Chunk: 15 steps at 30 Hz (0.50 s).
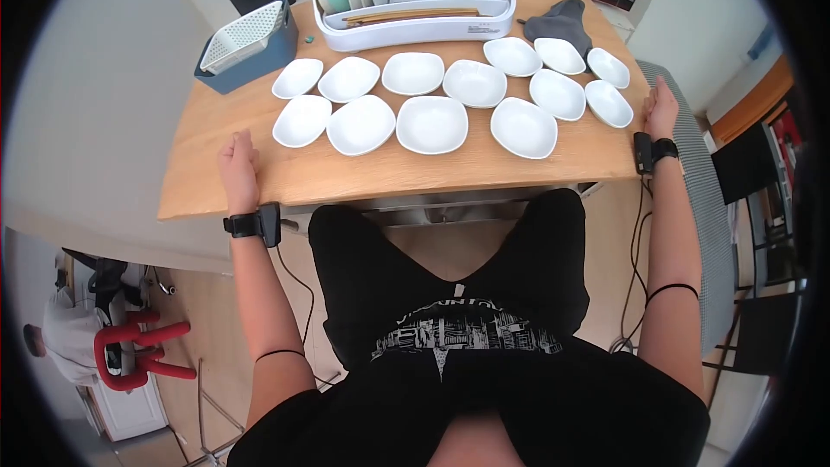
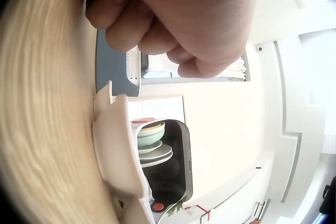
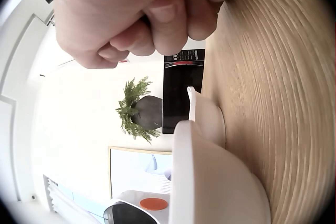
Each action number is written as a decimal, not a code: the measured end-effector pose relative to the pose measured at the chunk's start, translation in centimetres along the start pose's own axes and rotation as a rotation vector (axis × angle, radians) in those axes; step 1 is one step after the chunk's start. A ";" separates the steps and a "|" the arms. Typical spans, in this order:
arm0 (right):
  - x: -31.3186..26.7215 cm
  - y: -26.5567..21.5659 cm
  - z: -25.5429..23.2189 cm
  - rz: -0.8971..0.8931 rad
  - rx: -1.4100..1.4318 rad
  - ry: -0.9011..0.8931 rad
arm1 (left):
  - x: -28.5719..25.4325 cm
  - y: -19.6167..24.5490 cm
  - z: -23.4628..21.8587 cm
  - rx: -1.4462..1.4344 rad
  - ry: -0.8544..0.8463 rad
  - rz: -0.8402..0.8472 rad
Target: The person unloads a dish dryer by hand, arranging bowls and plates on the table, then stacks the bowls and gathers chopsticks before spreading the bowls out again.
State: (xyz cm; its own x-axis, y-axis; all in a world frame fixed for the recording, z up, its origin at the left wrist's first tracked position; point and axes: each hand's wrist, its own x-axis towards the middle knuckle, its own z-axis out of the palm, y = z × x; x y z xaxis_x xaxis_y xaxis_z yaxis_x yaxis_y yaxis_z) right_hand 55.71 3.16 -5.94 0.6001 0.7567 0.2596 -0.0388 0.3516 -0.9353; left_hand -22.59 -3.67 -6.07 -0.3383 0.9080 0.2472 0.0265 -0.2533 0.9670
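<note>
My left hand point(image 1: 239, 166) rests on the left front of the wooden table, fingers curled in and holding nothing. The left wrist view shows its curled fingers point(image 2: 142, 27) close over the wood. At the table's right edge lies my right hand point(image 1: 660, 111), likewise curled and holding nothing; its bent fingers point(image 3: 170, 19) show in the right wrist view. Between the hands several white dishes stand in loose rows. Nearest my left hand is a white dish point(image 1: 302, 121) in the front row; nearest my right is another white dish point(image 1: 609, 104).
A white dish rack point(image 1: 411, 30) with plates and bowls stands at the back of the table point(image 1: 363, 175). Left of it is a blue basket point(image 1: 251, 69) with a white perforated insert. A grey cloth point(image 1: 562, 24) lies back right. Cables hang from both wrist cameras.
</note>
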 end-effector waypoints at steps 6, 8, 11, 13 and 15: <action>-0.6 -0.6 0.1 0.028 -0.017 0.005 | -0.2 0.2 0.2 0.009 0.022 0.019; -1.0 -1.0 0.4 0.029 -0.031 0.021 | -0.1 0.1 0.3 0.016 0.022 0.018; -1.2 -1.1 0.6 0.027 -0.010 0.031 | 0.1 -0.1 0.3 0.046 0.035 0.020; -1.2 -1.1 0.6 0.041 -0.035 0.019 | 0.0 -0.1 0.3 0.062 0.041 0.024; -1.1 -0.9 0.5 0.039 -0.043 0.018 | -0.3 0.2 0.5 0.073 0.040 0.021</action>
State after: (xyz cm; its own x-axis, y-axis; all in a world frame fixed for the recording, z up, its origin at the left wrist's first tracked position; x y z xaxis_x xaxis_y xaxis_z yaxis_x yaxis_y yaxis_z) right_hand 54.64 2.31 -5.28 0.6129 0.7593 0.2185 -0.0285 0.2976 -0.9543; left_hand -22.04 -3.87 -5.94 -0.3743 0.8884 0.2658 0.1016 -0.2457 0.9640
